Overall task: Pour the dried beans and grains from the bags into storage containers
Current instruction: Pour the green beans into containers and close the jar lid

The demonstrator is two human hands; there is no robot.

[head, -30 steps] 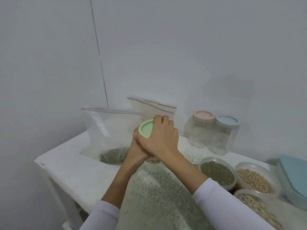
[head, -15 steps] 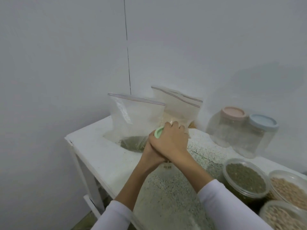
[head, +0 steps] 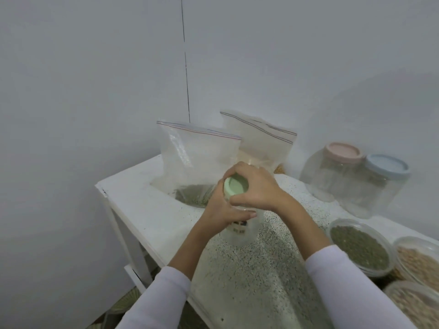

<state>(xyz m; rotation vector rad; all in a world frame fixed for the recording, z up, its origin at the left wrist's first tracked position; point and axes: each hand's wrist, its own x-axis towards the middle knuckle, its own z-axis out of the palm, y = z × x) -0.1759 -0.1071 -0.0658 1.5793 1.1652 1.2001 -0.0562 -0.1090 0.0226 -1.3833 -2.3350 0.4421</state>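
A white table (head: 142,210) w/ a speckled top fills the lower centre of the frame, set into a corner of plain pale walls. On it, centre, two zip bags stand upright: the front bag (head: 197,160) holds a low heap of green beans at its base; the rear bag (head: 261,143), just behind & to the right, holds pale grain. At centre right, two clear jars sit side by side, touching: one w/ a pink lid (head: 344,152), one w/ a blue lid (head: 386,165). At lower right, three open round tubs cluster near the frame edge: a green-bean tub (head: 360,248), a tan-bean tub (head: 418,260), and a third tub (head: 413,305) cut off by the edge. In mid-frame stands a frosted jar (head: 242,231); its dark label print is too blurred to read. The left hand (head: 221,210) wraps the jar's shoulder, fingers curled round it. The right hand (head: 256,186) grips the green lid (head: 236,187) on top, fingers & thumb curled round its rim.
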